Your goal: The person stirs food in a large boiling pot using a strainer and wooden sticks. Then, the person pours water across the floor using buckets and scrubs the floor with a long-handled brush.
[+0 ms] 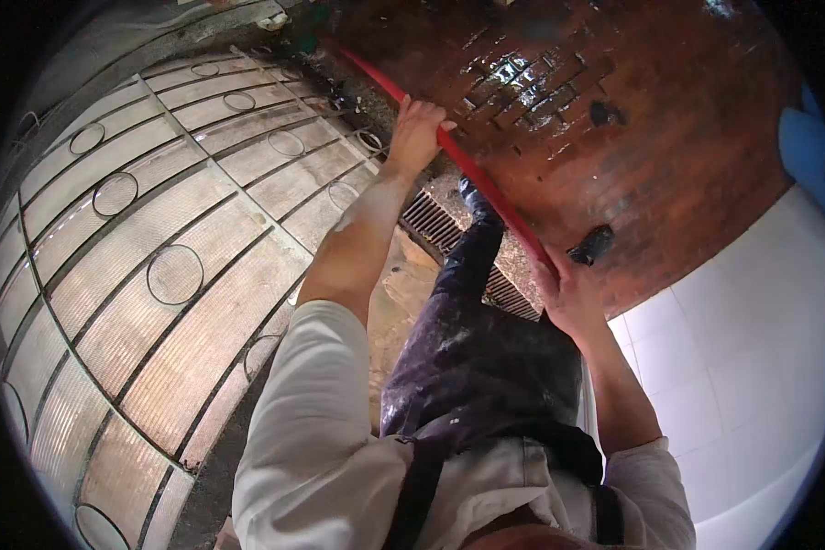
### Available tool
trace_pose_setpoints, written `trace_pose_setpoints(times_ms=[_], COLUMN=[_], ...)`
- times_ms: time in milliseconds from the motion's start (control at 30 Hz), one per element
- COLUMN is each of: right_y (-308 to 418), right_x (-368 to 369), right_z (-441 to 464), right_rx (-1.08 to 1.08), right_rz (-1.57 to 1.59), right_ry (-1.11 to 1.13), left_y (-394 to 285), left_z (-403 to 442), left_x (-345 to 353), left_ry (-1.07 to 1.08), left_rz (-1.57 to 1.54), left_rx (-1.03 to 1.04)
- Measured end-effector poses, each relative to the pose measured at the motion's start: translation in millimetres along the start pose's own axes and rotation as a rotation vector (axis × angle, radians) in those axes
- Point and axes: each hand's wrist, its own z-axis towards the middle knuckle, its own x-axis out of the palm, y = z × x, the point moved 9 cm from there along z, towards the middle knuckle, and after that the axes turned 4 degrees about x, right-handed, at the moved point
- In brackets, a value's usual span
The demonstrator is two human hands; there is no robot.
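Note:
A long red handle [497, 194] runs slantwise across the view, from the upper left down toward my body. My left hand [418, 134] is closed around its upper part, with the arm stretched forward. Lower down, near my waist, my right hand [570, 291] grips the near end. Something dark green [310, 27] shows by the far end of the handle, too dim to make out what it is. Beneath the handle lies the wet reddish brick floor [669, 156].
A metal-barred panel with rings [188, 229] stands along my left. A drain grate [435, 225] crosses the floor at my feet. My dark shoes [592, 246] are on the floor. White tiles [724, 367] and a blue object [807, 151] are at the right.

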Motion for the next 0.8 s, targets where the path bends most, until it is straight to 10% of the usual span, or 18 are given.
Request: trace_pose_setpoints(times_ms=[133, 233, 433, 633, 800], right_y=[20.8, 20.3, 6.6, 39.1, 4.7], right_x=[59.6, 104.4, 5.2, 68.3, 103.4], right_z=[26.3, 47.8, 5.2, 69.2, 64.7], right_rx=[0.062, 0.123, 0.145, 0.121, 0.229], right_rz=[-0.058, -0.084, -0.06, 0.004, -0.025], right_ry=[0.044, 0.094, 0.069, 0.123, 0.155], left_y=[65.7, 116.0, 3.2, 110.2, 120.0], left_z=[-14.8, -18.3, 6.2, 4.5, -0.5], left_x=[-27.3, -19.2, -7.1, -44.0, 2.7], left_ry=[-0.208, 0.094, 0.057, -0.157, 0.065], left_rz=[0.035, 0.048, 0.061, 0.015, 0.123], left_rx=[-0.039, -0.122, 0.006, -0.091, -0.015])
